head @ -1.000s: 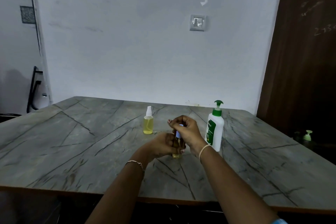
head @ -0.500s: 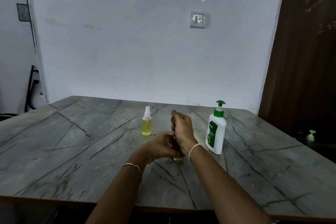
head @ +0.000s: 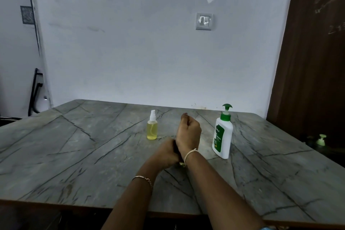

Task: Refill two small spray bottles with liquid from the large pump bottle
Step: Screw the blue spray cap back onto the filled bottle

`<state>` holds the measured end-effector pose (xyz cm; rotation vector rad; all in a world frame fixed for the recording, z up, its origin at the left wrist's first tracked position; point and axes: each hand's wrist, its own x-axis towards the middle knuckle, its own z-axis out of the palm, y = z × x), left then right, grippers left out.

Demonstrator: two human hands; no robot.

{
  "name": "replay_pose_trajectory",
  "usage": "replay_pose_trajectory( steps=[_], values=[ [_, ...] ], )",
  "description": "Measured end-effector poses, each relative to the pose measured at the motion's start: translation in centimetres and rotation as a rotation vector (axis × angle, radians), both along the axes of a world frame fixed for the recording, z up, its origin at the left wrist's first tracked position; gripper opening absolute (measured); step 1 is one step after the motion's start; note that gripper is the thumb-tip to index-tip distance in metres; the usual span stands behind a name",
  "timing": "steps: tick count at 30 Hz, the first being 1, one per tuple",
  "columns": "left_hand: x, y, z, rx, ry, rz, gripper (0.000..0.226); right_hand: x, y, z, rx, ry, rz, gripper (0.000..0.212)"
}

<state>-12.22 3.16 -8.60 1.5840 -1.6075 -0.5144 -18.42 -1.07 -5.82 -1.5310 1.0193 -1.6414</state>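
Spray bottle one point(head: 181, 163) is almost fully hidden between the two hands; only a yellowish sliver of its base shows at the tabletop point(head: 74, 155). Left hand point(head: 167, 152) is wrapped around the bottle body. Right hand point(head: 189, 132) is closed in a fist above it; what it grips at the bottle top cannot be seen. Both wrists carry thin bracelets. Spray bottle two point(head: 152, 128), holding yellow liquid and fitted with a white nozzle, stands upright just left of the hands, apart from them. Pump bottle point(head: 223, 136), white with a green pump head and green label, stands upright to the right of the hands, not touched. A wall switch point(head: 204, 21) is mounted on the wall behind.
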Motion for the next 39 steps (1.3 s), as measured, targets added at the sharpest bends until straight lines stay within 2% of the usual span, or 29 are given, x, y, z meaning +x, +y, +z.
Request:
replay_pose_trajectory(
  steps=[9, 14, 18, 22, 24, 27, 31, 35, 39],
  values=[
    [-0.5, -0.3, -0.3, -0.001, 0.008, 0.069, 0.012, 0.5, 0.1, 0.0, 0.007, 0.040, -0.124, 0.048],
    [-0.3, -0.4, -0.8, -0.038, -0.021, 0.173, 0.039, 0.5, 0.0, -0.1, -0.010, 0.061, -0.147, 0.047],
    [-0.9, -0.1, -0.6, -0.015, -0.059, 0.162, 0.010, 0.6, -0.2, -0.2, -0.013, 0.070, -0.158, 0.046],
    [-1.1, 0.0, -0.7, -0.045, -0.060, 0.173, 0.015, 0.7, -0.3, -0.3, -0.008, 0.076, -0.164, 0.046],
    [-1.0, -0.1, -0.9, -0.058, -0.047, 0.182, 0.016, 0.7, -0.5, -0.3, 0.002, 0.083, -0.148, 0.046],
    [-0.8, -0.4, -1.2, -0.081, -0.051, 0.218, 0.030, 0.4, -0.5, -0.2, -0.008, 0.105, -0.106, 0.046],
    [-0.9, -0.3, -1.4, -0.099, -0.025, 0.130, 0.017, -0.1, -0.3, -0.7, -0.076, 0.097, 0.003, 0.045],
    [-0.9, 0.0, -1.7, -0.115, -0.010, 0.100, 0.032, -0.5, -1.2, -1.4, -0.074, 0.034, 0.128, 0.043],
    [-0.8, 0.0, -2.0, -0.118, 0.035, 0.088, 0.035, -1.0, -2.1, -1.9, -0.031, 0.057, 0.252, 0.040]
  ],
)
